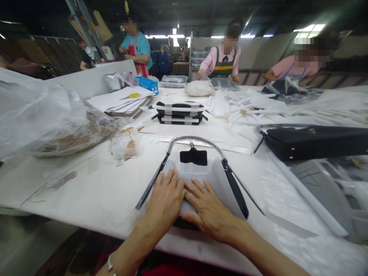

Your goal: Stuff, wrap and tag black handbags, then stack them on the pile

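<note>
A black handbag wrapped in white foam sheet (pixel 198 174) lies on the white table (pixel 94 191) right in front of me, its black strap (pixel 235 188) and wrapped handle arching around it. My left hand (pixel 165 199) rests flat on the near left part of the foam, fingers spread. Beside it, my right hand (pixel 207 209) also presses flat on the foam, fingers stretched out, thumb at the bag's near edge. Neither hand holds anything.
A stack of wrapped black bags (pixel 179 112) sits mid-table, another black bag (pixel 313 142) at right. Clear plastic bags (pixel 43 115) pile at left, with paper sheets and yellow scissors (pixel 132 96) behind. Three people work at the far side. A long white tube (pixel 304 191) lies at right.
</note>
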Demonstrator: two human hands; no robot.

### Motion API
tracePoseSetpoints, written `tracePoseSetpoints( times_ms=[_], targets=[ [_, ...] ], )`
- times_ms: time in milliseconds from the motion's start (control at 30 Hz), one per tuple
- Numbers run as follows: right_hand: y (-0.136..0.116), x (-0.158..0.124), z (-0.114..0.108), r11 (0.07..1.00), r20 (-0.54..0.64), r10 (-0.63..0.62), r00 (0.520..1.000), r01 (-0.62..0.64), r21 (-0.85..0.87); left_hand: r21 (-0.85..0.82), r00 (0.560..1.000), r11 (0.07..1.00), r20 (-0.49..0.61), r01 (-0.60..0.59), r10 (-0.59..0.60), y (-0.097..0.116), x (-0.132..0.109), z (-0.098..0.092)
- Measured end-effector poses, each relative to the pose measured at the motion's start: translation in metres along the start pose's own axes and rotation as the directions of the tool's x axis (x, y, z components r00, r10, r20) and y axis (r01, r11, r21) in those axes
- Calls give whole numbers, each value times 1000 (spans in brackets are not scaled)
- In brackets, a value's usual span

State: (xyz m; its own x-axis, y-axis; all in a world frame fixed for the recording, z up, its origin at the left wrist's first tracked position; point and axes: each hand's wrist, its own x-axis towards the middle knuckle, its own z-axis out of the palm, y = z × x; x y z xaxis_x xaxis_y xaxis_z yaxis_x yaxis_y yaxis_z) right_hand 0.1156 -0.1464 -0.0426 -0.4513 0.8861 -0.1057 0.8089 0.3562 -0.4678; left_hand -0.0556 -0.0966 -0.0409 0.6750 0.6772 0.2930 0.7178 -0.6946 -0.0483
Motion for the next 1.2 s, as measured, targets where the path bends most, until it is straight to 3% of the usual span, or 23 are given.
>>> tracePoseSetpoints(
  times_ms=[100, 200, 300, 500, 733, 967, 1200],
  targets=[
    [5, -1, -13, 991, -48, 65, 997, -70, -111, 19, 993, 997, 92, 71, -72, -10, -1, 19],
    [20, -6, -20, 945, -152, 112, 982, -153, -289, 13, 991, 994, 77, 104, -105, -9, -4, 18],
    [36, -9, -20, 930, -122, 81, 989, -119, -348, -2, 992, 993, 45, 120, -120, -2, -8, 15],
    [42, -7, -18, 945, -15, 136, 991, -134, -297, -18, 990, 990, -40, 138, -138, 6, -19, 17],
    [40, -9, -17, 963, -59, 128, 990, -139, -230, -49, 994, 994, -25, 103, -104, 6, -20, 7],
    [45, -17, -15, 982, -95, 38, 995, -55, -179, -20, 994, 997, 88, 71, -69, 9, -10, -4],
    [49, -14, -18, 993, 18, 41, 999, -39, -114, -27, 989, 1000, 145, 15, -11, 7, -8, -9]
  ],
)
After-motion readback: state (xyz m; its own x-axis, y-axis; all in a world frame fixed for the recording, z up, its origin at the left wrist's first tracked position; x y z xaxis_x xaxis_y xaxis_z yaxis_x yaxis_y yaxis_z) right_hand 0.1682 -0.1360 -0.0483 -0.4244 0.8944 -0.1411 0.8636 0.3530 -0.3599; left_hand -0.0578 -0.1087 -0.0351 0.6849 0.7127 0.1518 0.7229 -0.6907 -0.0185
